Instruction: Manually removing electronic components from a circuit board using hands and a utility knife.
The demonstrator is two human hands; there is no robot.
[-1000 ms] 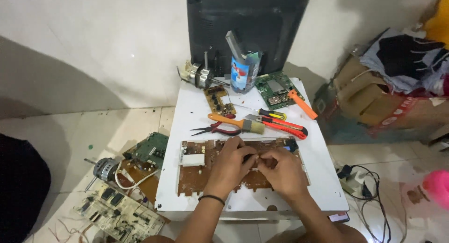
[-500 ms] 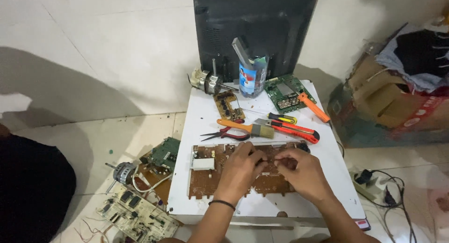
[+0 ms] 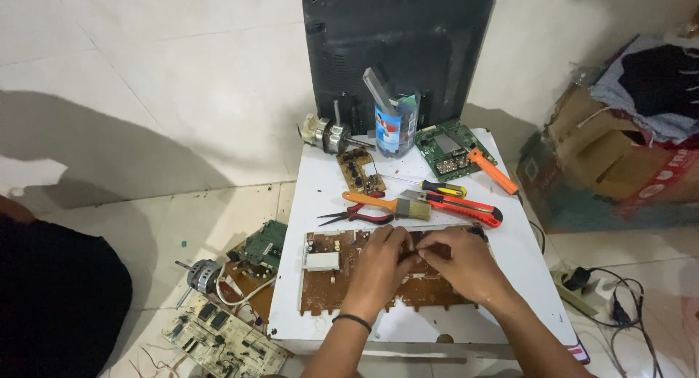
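Both hands, left (image 3: 380, 265) and right (image 3: 460, 261), pinch together on the flat brown circuit board (image 3: 342, 283) lying on the white surface (image 3: 320, 189), just below the orange-handled brush (image 3: 389, 205). Too much finger pressure could probably crack the board or snap a part.

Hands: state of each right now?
Left hand: fingers curled, pinching something small on the brown board; what, cannot be told.
Right hand: fingers curled at the same spot; grip cannot be told.
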